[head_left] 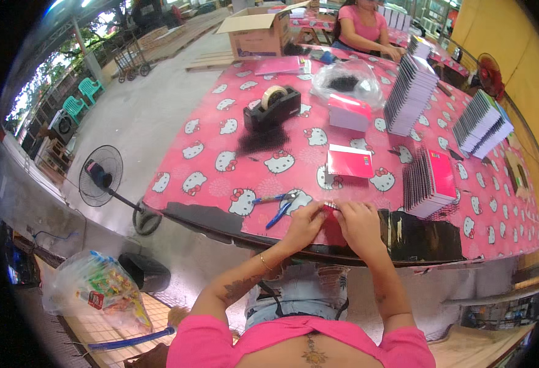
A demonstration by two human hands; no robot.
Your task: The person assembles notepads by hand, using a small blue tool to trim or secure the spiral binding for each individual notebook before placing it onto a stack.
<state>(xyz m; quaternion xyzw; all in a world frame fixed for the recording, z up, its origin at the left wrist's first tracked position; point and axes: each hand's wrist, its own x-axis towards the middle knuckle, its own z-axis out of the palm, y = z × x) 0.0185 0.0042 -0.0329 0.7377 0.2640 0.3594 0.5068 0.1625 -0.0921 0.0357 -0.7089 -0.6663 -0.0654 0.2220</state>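
Note:
At the table's near edge my left hand (305, 226) and my right hand (359, 227) are closed on a small red notebook (333, 232). My fingers meet at its far edge, where a white and dark strip shows; they hide most of it. Just left of my left hand lie blue-handled pliers (279, 214) and a blue pen-like tool (268, 199). Beyond my hands rests a red notebook cover with a white sheet (350, 164). To the right of my right hand stands a stack of red-covered, black wire-bound notebooks (430, 184).
Farther back are a black tape dispenser (273, 109), a pile of red-topped paper (349, 113), a clear plastic bag (347, 83) and tall notebook stacks (409, 92). Black wire pieces (263, 141) lie near the dispenser. A fan (100, 176) stands left; a person (368, 27) sits opposite.

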